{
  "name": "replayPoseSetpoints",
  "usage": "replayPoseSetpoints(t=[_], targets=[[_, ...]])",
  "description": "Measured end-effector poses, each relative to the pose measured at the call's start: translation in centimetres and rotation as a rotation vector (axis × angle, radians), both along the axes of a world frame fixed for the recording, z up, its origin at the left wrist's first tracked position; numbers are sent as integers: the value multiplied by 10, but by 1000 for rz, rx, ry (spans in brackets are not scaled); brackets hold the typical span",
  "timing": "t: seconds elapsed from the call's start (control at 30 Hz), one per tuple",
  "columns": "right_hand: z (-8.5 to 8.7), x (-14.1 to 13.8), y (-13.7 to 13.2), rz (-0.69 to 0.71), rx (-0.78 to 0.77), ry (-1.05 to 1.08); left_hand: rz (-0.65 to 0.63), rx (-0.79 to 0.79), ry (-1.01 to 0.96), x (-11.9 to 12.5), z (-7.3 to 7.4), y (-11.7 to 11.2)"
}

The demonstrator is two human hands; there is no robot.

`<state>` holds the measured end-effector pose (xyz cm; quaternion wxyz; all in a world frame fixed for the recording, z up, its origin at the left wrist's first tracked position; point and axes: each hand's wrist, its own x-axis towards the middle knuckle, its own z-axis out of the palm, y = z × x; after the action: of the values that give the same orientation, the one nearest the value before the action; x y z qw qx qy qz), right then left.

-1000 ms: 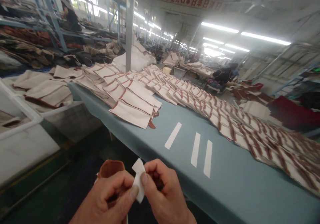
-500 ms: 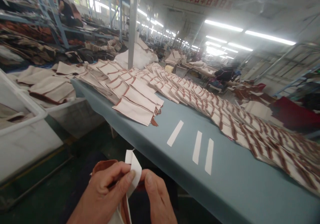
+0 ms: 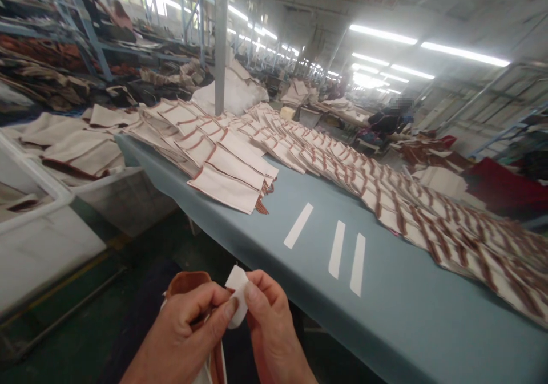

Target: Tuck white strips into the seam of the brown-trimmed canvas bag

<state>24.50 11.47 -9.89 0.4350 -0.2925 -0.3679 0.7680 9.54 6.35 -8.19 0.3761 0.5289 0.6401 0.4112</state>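
Between my two hands is a short white strip, bent over on itself. My left hand pinches the strip between thumb and finger. A brown and cream sewn piece rises behind that hand, and its lower part hangs below toward my lap; how much of it my fingers grip is hidden. My right hand closes thumb and fingers on the strip's right side. Three flat white strips lie apart from each other on the blue-grey table beyond my hands.
Overlapping cream pieces with brown edging are spread on the table's left end. Long rows of similar pieces run along its far side. White bins stand at left, a metal post rises behind, and a person sits farther back.
My right hand has moved up and now grips the white strip beside my left thumb. The strip is folded shorter than before. The view has shifted slightly.
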Motion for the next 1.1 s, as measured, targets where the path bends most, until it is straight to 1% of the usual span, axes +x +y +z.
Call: replayPoseSetpoints(t=[0.07, 0.1, 0.23, 0.33, 0.4, 0.5, 0.63, 0.7, 0.77, 0.8, 0.83, 0.87, 0.93, 0.97, 1.0, 1.03, 1.1], targets=[[1, 1, 3, -2, -39, 101, -7, -1, 8, 3, -1, 2], [1, 1, 4, -17, -38, 106, -9, 1, 12, 4, -2, 3], [1, 3, 8, -89, 42, -15, -5, 40, 23, 10, -4, 5], [-2, 5, 6, -87, 97, -107, -7, 63, 21, 11, -5, 6], [-4, 7, 4, -71, 137, -219, -20, 69, 12, 10, -6, 5], [-5, 11, 3, -116, 182, -347, -30, 76, 15, 9, -8, 4], [-1, 10, 3, -148, 223, -356, -41, 76, 20, 11, -6, 5], [0, 8, 3, -154, 276, -348, -43, 80, 8, 12, -5, 6], [1, 7, 5, -178, 352, -359, -18, 81, -1, 12, -5, 7], [2, 7, 7, -207, 417, -381, 6, 73, -8, 10, -5, 7], [4, 9, 9, -249, 514, -416, 30, 58, -22, 9, -6, 6], [6, 11, 13, -302, 648, -464, 46, 34, -42, 6, -7, 5], [12, 18, 24, -401, 996, -575, 48, -28, -101, 2, -6, 3], [15, 22, 30, -425, 1176, -627, 45, -55, -135, 0, -5, 2], [20, 27, 36, -425, 1331, -672, 53, -73, -170, 0, -3, 1], [24, 31, 41, -405, 1453, -712, 78, -79, -205, 0, 0, 0], [31, 37, 50, -341, 1597, -789, 156, -62, -265, 2, 7, -1]])
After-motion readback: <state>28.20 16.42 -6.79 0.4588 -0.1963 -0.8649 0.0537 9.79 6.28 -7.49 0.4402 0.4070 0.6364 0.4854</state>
